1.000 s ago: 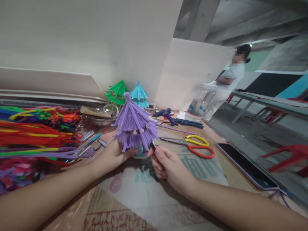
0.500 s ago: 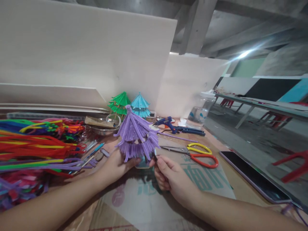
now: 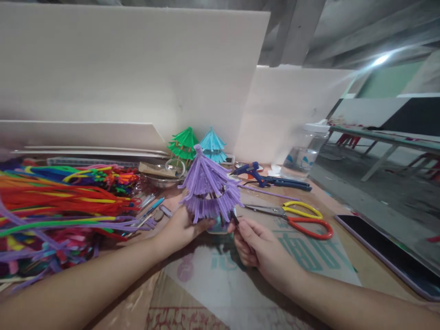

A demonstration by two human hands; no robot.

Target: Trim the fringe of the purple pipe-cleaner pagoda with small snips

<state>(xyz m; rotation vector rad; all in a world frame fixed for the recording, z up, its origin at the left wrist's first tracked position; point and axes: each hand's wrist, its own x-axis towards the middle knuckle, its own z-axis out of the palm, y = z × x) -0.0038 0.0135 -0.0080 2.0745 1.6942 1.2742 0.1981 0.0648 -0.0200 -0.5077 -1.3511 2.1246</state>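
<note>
A purple two-tiered roof model made of pipe cleaners (image 3: 206,181) stands upright in front of me, on a pale blue base that shows only in part. My left hand (image 3: 192,224) is closed around its lower left side, with the thumb in front and most fingers hidden behind the model. Under the lower tier on the right, my right hand (image 3: 252,240) pinches a short, dark, thin strip (image 3: 234,218), perhaps a brown pipe cleaner. Behind the model stand a green roof model (image 3: 185,142) and a light blue one (image 3: 212,143).
Bundles of coloured pipe cleaners (image 3: 68,199) lie at the left. Scissors (image 3: 288,213), a blue glue gun (image 3: 253,172), dark-handled pliers (image 3: 288,183) and a water jug (image 3: 304,151) are on the right. A phone (image 3: 388,256) lies by the edge. A metal bowl (image 3: 161,182) sits behind.
My view has swung slightly left, so everything sits further right in the picture. Both hands keep about the same hold on the model and the dark strip.
</note>
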